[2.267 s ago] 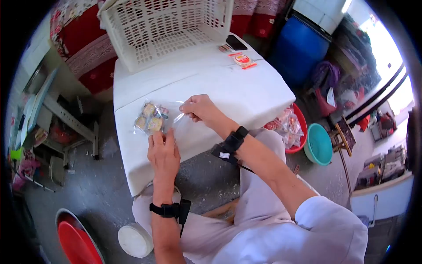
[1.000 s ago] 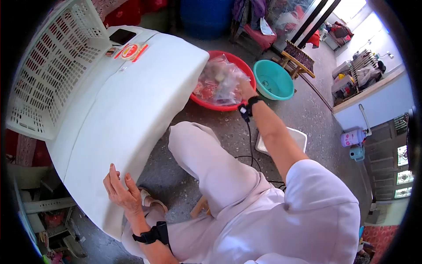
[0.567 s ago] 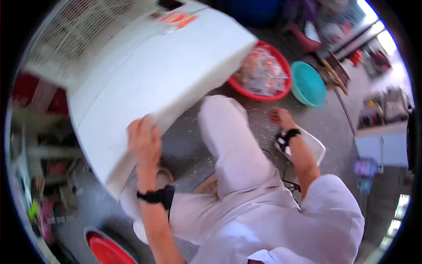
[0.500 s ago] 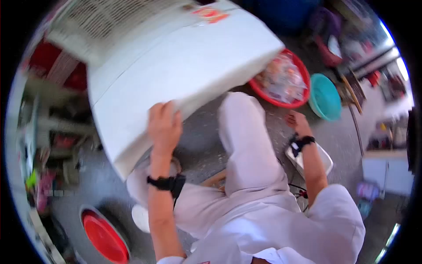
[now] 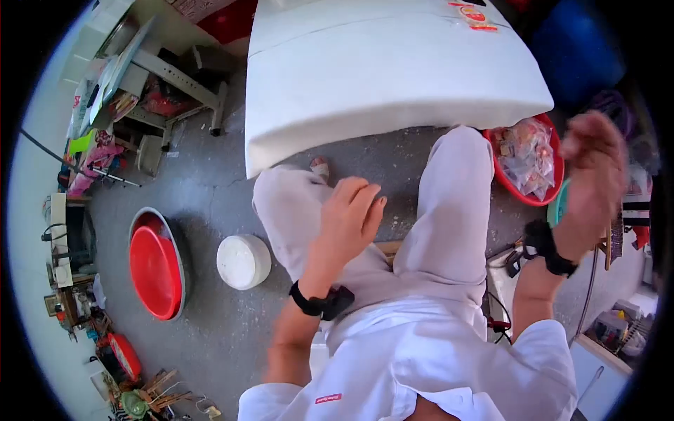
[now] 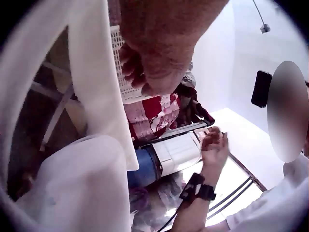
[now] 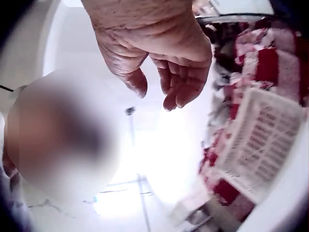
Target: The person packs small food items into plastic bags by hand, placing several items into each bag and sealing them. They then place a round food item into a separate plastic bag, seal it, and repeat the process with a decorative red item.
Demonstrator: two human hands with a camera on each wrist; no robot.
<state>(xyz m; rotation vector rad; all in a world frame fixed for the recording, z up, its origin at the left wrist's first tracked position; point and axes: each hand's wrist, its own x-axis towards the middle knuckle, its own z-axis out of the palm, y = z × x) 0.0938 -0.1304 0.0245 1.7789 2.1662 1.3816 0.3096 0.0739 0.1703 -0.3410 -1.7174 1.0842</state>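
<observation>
My left hand hovers above my lap, fingers loosely bent and nothing in them. Raised at the right side, my right hand looks blurred in the head view. The right wrist view shows that hand with thumb and fingers relaxed, apart and holding nothing. Nearest to it stands a red basin filled with clear plastic bags of small wrapped pieces. On the far part of the white-covered table lies a flat packet with red and orange print.
A teal basin is partly hidden behind my right hand. On the floor to the left are a white round tub and a red basin set in a metal one. A blue barrel stands beyond the table; a white crate shows in the left wrist view.
Earlier both hands handled a clear bag of small packets on the table. My right hand reached into the red basin, came back without a bag, then rose. The head view swung right, then back left.
</observation>
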